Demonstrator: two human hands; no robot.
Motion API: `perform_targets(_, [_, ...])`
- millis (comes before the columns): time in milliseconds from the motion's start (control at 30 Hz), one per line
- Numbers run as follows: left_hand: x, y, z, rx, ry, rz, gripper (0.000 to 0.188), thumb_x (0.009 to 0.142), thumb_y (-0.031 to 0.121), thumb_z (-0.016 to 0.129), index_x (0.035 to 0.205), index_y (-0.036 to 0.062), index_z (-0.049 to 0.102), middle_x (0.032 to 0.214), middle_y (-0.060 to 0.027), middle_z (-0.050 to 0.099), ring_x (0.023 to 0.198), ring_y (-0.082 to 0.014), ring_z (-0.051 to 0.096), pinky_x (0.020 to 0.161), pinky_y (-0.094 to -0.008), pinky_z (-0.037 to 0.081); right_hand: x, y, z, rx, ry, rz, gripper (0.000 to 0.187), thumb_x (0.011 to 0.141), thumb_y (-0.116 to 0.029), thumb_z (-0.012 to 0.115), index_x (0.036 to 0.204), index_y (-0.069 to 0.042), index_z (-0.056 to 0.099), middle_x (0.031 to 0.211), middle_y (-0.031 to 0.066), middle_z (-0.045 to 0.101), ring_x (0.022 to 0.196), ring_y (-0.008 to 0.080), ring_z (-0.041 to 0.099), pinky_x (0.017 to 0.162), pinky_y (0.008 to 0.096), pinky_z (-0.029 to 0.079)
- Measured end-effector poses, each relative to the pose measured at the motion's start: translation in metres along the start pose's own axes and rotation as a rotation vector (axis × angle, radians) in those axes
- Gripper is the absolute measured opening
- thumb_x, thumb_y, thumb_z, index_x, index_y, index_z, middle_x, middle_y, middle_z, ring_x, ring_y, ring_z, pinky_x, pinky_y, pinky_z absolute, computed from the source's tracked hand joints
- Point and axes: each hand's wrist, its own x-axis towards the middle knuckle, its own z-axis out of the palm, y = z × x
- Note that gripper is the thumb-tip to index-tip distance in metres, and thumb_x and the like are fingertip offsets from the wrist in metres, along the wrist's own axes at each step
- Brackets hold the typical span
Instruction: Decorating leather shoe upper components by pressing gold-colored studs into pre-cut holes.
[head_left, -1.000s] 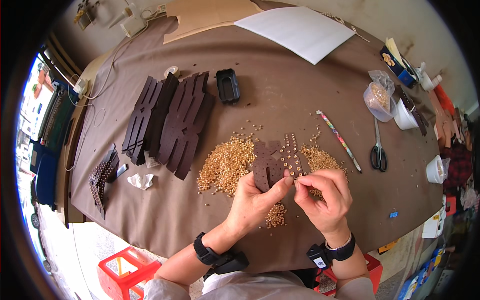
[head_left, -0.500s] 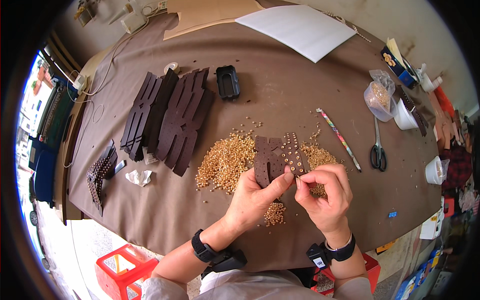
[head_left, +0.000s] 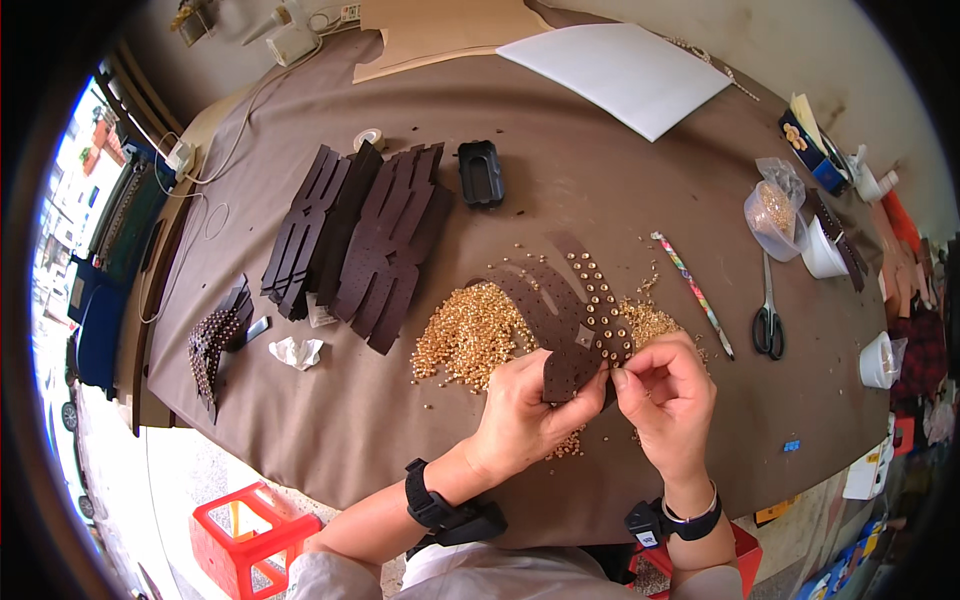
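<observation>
My left hand (head_left: 515,420) grips a dark brown cut-out leather piece (head_left: 540,300) by its near end, thumb on top. Rows of small round gold studs run down the piece's right-hand strip. At that strip's near edge, thumb and fingertips of my right hand (head_left: 668,400) are pinched together; what they hold is too small to make out. A large heap of gold studs (head_left: 465,345) lies left of the leather. Beyond my right fingers is a heap of smaller gold pieces (head_left: 648,318), and a third small heap (head_left: 569,446) shows partly below my hands.
Stacked dark leather cut-outs (head_left: 390,250) lie left, near a black tray (head_left: 482,175) and a studded piece (head_left: 212,345). To the right are a patterned pencil (head_left: 693,290), scissors (head_left: 768,325) and plastic tubs (head_left: 775,215). A white board (head_left: 620,75) lies at the back.
The leather piece has tilted and swung in my left hand, its cut-out part now spreading leftward over the large heap. My right fingertips have moved down along the studded strip. The view has shifted slightly.
</observation>
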Motion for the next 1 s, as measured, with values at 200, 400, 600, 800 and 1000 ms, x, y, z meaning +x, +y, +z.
perform_targets(200, [0.000,0.002,0.000,0.011,-0.026,-0.024,0.011,0.079,0.005,0.067,0.089,0.0027,0.063,0.070,-0.0057,0.061,0.060,-0.0124,0.057,0.055,-0.0260,0.046,0.003,-0.005,-0.002,0.146,-0.048,0.132,0.018,0.081,0.003,0.067,0.098,0.005,0.060,0.095,0.0073,0.058,0.073,0.0088,0.056,0.064,0.0211,0.049])
perform_targets(400, [-0.001,0.006,0.004,-0.332,0.022,-0.319,0.011,0.084,0.008,0.065,0.091,-0.0006,0.064,0.070,0.0009,0.063,0.062,-0.0024,0.052,0.054,-0.0217,0.045,0.003,0.001,-0.002,-0.175,-0.024,-0.091,0.018,0.081,0.002,0.068,0.097,0.004,0.061,0.084,0.0069,0.060,0.074,0.0120,0.059,0.063,0.0230,0.049])
perform_targets(600, [-0.001,0.007,0.001,-0.212,-0.052,-0.276,0.012,0.084,0.006,0.066,0.094,-0.0006,0.065,0.071,0.0029,0.062,0.063,-0.0005,0.051,0.054,-0.0186,0.044,0.005,0.001,-0.002,-0.257,0.018,-0.080,0.013,0.080,0.001,0.069,0.090,0.004,0.061,0.083,0.0078,0.062,0.072,0.0135,0.061,0.063,0.0242,0.049])
perform_targets(800, [0.009,0.015,0.004,-0.523,0.066,-0.408,0.015,0.084,0.010,0.070,0.095,0.0008,0.065,0.079,0.0029,0.063,0.070,-0.0014,0.053,0.062,-0.0186,0.045,0.007,-0.007,-0.008,-0.170,-0.092,-0.035,0.012,0.088,-0.005,0.062,0.096,0.004,0.061,0.087,0.0067,0.063,0.075,0.0104,0.062,0.067,0.0230,0.050])
perform_targets(1000, [0.012,-0.002,-0.013,-0.578,0.116,-0.480,0.018,0.086,0.010,0.067,0.103,0.0037,0.062,0.090,-0.0021,0.066,0.078,-0.0062,0.060,0.068,-0.0211,0.049,0.018,0.014,-0.021,-0.690,-0.020,0.002,0.007,0.084,-0.004,0.064,0.090,-0.002,0.066,0.085,0.0073,0.063,0.063,0.0177,0.062,0.058,0.0261,0.049])
